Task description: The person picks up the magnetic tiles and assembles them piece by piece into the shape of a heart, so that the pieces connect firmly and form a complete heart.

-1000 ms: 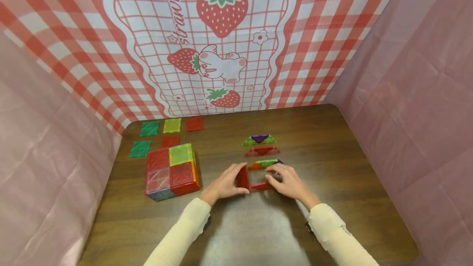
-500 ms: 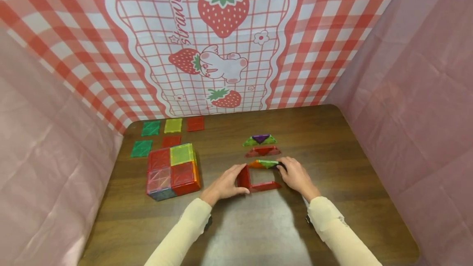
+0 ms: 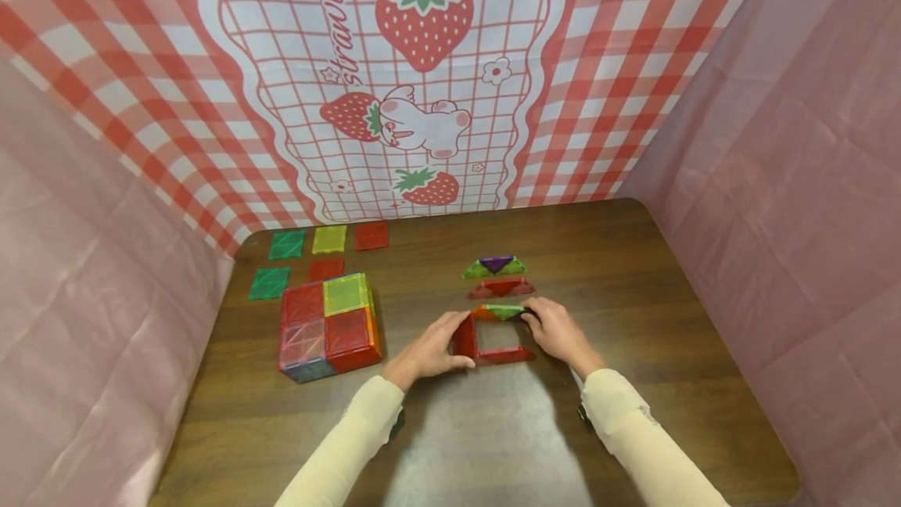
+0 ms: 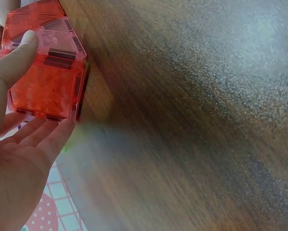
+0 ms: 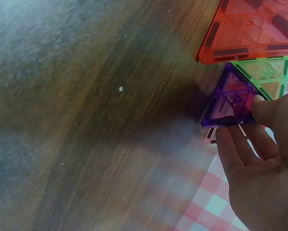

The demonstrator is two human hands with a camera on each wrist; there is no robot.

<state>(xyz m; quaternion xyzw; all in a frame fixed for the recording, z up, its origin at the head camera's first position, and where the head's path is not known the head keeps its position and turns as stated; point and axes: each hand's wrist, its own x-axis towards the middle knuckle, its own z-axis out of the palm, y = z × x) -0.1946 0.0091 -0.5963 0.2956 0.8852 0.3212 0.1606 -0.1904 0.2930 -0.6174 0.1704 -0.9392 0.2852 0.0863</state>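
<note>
My left hand (image 3: 431,346) holds a red square magnetic tile (image 4: 47,91) standing on edge, thumb on the near side and fingers along the far side. From that tile, a red strip of tiles (image 3: 505,355) runs rightward at the front. A second strip runs along the back, with an orange tile (image 3: 482,314), a green triangle tile (image 3: 503,312) and a purple triangle tile (image 5: 233,94) at its right end. My right hand (image 3: 561,335) pinches the purple triangle between thumb and fingers. The frame's right side is open between the two strips.
Behind the frame stand a red strip (image 3: 501,288) and a green-and-purple strip (image 3: 496,265). To the left is a box of square tiles (image 3: 304,305). Loose flat tiles, including a green one (image 3: 269,283) and a yellow one (image 3: 328,239), lie near the back left edge.
My right hand has moved from inside the frame's right side back to the rear strip's purple end, then slightly left with it. The left hand stays on the red square.
</note>
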